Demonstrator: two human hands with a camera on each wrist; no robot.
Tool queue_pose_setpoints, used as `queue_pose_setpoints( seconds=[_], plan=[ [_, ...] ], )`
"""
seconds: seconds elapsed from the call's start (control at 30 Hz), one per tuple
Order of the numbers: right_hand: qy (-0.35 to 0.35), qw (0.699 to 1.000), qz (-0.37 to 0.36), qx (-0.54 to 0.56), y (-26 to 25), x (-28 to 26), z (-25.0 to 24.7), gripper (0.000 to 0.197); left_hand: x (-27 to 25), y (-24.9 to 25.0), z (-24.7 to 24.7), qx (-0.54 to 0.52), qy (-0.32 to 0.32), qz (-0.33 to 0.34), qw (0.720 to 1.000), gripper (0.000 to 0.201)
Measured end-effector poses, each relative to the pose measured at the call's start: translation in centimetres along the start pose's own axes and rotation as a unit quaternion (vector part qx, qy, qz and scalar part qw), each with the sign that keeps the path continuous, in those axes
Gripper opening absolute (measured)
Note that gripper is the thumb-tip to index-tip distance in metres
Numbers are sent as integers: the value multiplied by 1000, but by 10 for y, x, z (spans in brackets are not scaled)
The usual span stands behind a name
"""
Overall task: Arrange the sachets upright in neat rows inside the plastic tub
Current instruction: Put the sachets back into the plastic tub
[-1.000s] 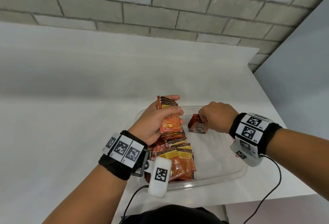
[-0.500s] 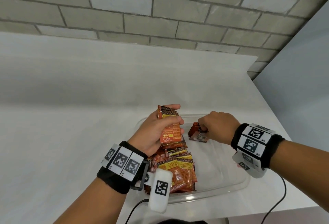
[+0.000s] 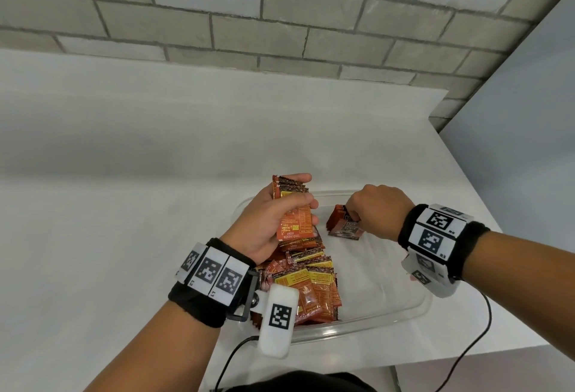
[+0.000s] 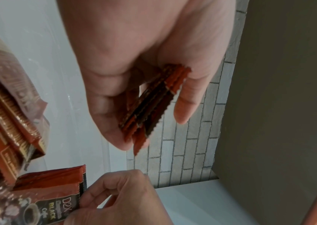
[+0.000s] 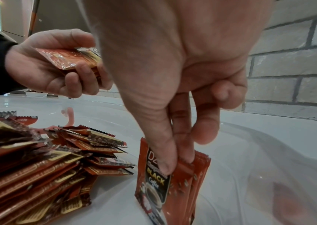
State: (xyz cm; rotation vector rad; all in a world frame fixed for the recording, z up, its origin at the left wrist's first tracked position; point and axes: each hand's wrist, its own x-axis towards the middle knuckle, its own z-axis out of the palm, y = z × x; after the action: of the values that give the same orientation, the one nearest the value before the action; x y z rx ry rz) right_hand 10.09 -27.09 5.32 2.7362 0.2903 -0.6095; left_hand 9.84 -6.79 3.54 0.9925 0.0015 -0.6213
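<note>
Left hand: our left hand [image 3: 273,220] grips a fanned stack of orange-red sachets [image 3: 294,211], thumb across the front and fingers behind, held above the tub's 10 o'clock corner. The left wrist view shows the stack's serrated edges [image 4: 150,103] pinched between thumb and fingertips.

Right hand: our right hand [image 3: 378,214] pinches the top of a small upright bundle of sachets [image 3: 343,225] at about 12 o'clock in the tub. In the right wrist view the thumb [image 5: 161,152] presses the front packet and the fingers sit behind it; the bundle [image 5: 173,182] stands on its lower edge on the tub floor.

Writing: the front packet of the upright bundle reads "D2X", then a word too blurred for us to read, then "BLACK" in yellow and "Coffee", above a picture of a coffee cup. The print on the back panel of the left-hand stack is too small to read.

Loose heap: the remaining sachets [image 3: 306,282] lie flat and overlapping from 9 o'clock down to 7 o'clock in the tub, apart from the upright bundle.

Tub: the clear plastic tub [image 3: 404,307] sits on a white table [image 3: 124,189], near its 5 o'clock corner.

Backdrop: a grey brick wall [image 3: 280,18] runs at 12 o'clock.

Wristbands: black bands with square black-and-white markers, tagged "L1", "L2" on the left and "R3", "R4" on the right.
</note>
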Motion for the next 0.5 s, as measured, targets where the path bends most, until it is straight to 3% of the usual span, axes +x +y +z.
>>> queue_pose_setpoints(
  seconds=[0.37, 0.5],
  plan=[
    [5, 1000, -8, -14, 0, 0, -1, 5, 0, 0, 0, 7, 0, -2, 1000, 51],
    [8, 1000, 5, -13, 1, 0, 1, 11, -1, -1, 1, 11, 4, -7, 1000, 47]
  ],
)
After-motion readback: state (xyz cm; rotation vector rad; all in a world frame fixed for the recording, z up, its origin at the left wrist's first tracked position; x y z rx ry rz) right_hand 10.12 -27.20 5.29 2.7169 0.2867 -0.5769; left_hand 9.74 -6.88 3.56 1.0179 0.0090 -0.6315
